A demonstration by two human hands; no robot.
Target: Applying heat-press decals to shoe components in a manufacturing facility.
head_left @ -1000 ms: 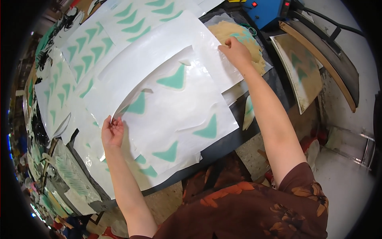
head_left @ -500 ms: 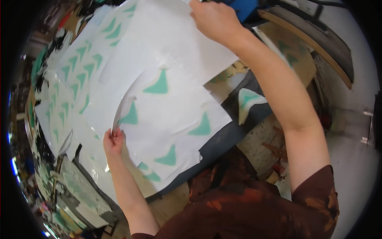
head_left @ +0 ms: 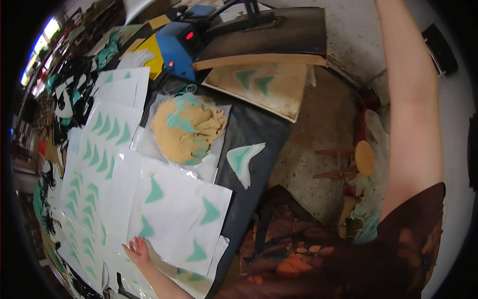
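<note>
1. The fingers (head_left: 141, 242) of the left hand (head_left: 139, 253) are spread open. I cannot tell if they touch the paper.
2. The right arm (head_left: 411, 114) goes up past the top of the picture. Its hand is hidden, so I cannot tell what those fingers do.
3. The white sheet with four green shapes (head_left: 179, 219) lies just beside the left fingers, mostly to their right. They are near its lower left corner.
4. Past the sheet's right edge, the dark worktop (head_left: 269, 129) has some bare room. A green and white bent piece (head_left: 239, 162) lies there, near the worktop's edge.
5. Farther up sit a tan and green pile (head_left: 174, 139) and a blue box (head_left: 174, 47).
</note>
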